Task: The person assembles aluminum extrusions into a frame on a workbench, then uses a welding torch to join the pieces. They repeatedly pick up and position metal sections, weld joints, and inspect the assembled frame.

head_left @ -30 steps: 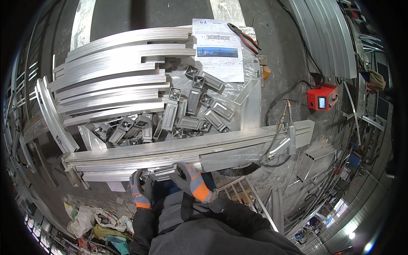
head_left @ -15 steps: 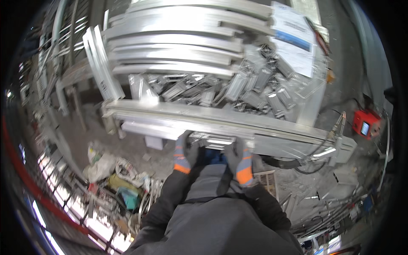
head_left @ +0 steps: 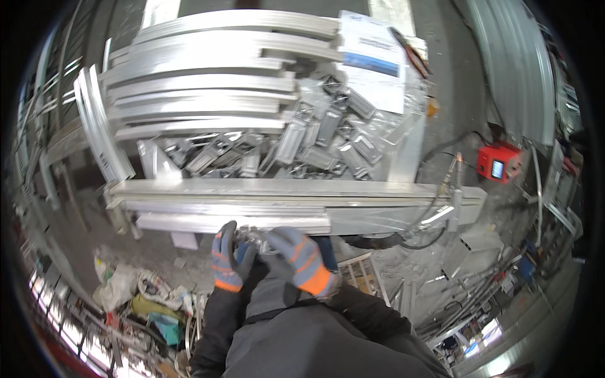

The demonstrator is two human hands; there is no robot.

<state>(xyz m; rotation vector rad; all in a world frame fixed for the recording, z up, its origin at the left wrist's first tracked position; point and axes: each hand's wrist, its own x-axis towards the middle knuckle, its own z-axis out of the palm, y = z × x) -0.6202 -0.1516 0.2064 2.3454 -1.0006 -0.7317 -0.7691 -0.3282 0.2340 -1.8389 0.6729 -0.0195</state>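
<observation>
Both my hands wear grey gloves with orange bands and are close together in front of my body, below the near edge of the metal bench. My left hand (head_left: 228,257) grips one side of a small silver metal bracket (head_left: 253,239). From the other side my right hand (head_left: 297,252) closes over the same bracket, slightly smeared by motion. Much of the bracket is hidden by the gloves. Just beyond them lies a long silver aluminium profile (head_left: 233,223) along the bench's near side.
Several long profiles (head_left: 201,83) lie across the far bench beside a pile of metal brackets (head_left: 328,126). Printed sheets (head_left: 375,66) and red-handled pliers (head_left: 413,55) lie far right. A red device (head_left: 499,162) stands right, near a black cable (head_left: 409,242). Bags (head_left: 120,283) clutter the left floor.
My view has swung right, so the bench appears further left. The bracket, earlier held lengthwise between both hands, has been turned and drawn closer to me. My right hand has tilted over it.
</observation>
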